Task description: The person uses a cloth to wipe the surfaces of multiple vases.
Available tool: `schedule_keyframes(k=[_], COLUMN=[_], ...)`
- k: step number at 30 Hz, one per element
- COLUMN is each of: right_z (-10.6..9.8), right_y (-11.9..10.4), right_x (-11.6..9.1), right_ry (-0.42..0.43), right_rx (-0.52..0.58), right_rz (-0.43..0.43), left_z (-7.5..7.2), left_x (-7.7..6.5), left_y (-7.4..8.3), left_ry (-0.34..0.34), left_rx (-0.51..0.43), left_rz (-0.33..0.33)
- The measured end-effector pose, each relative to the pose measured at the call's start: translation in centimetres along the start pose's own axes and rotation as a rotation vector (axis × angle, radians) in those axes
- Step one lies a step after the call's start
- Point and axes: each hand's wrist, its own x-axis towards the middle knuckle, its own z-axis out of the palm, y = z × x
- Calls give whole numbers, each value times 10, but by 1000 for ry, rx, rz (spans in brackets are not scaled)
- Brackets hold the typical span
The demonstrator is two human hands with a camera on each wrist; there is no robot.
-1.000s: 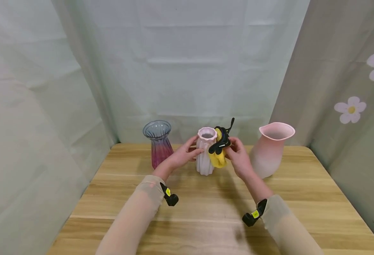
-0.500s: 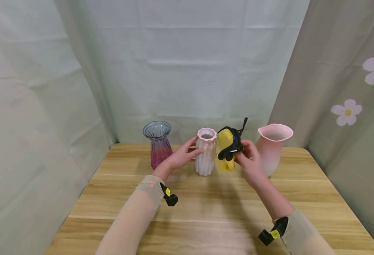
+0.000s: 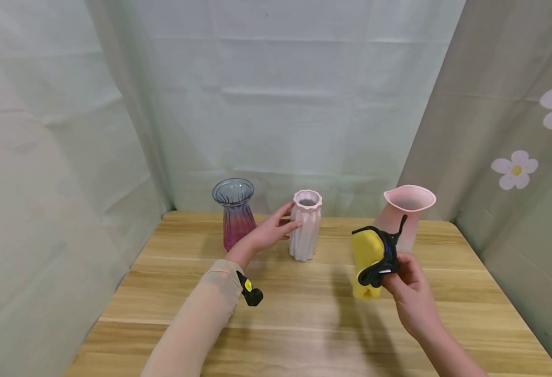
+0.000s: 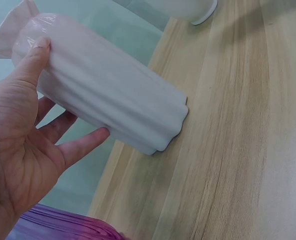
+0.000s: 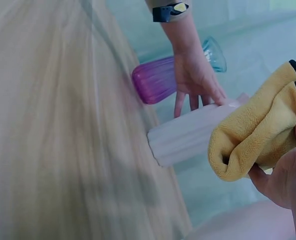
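Note:
A pale pinkish-white ribbed vase [image 3: 305,230] stands upright at the middle of the wooden table. My left hand [image 3: 269,231] holds it from its left side; in the left wrist view the thumb [image 4: 38,52] lies on one face and the other fingers touch the opposite face. Out over the table to the right, my right hand [image 3: 414,296] pinches a folded yellow cleaning cloth [image 3: 367,256] with black edging and a black loop. Soft folded pile shows on the cloth [image 5: 257,125] in the right wrist view, apart from the vase.
Left of the white vase, beside my left forearm, stands a blue-to-purple glass vase [image 3: 238,222]. A larger pink vase [image 3: 407,214] is at the right, partly hidden behind the cloth and right hand. Pale curtains [image 3: 276,104] surround the table [image 3: 276,335].
My right hand has carried the yellow cloth away from the white vase, rightward and closer to me. The left hand has stayed at the vase, which still stands in place.

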Motion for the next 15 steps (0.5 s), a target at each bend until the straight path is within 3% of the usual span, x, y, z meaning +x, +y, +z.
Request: schedule_keyframes(k=[9, 12, 15], right_z=[-12, -17, -24], right_y=[-7, -12, -19], right_x=[-11, -9, -9], right_ry=[51, 66, 93], right_rx=[82, 132, 156], right_rz=[-51, -70, -83], left_z=[-1, -1, -1], left_x=[-3, -8, -16], left_y=[5, 9, 19], left_ry=[41, 125, 256], left_rx=[73, 85, 92], left_rz=[22, 65, 147])
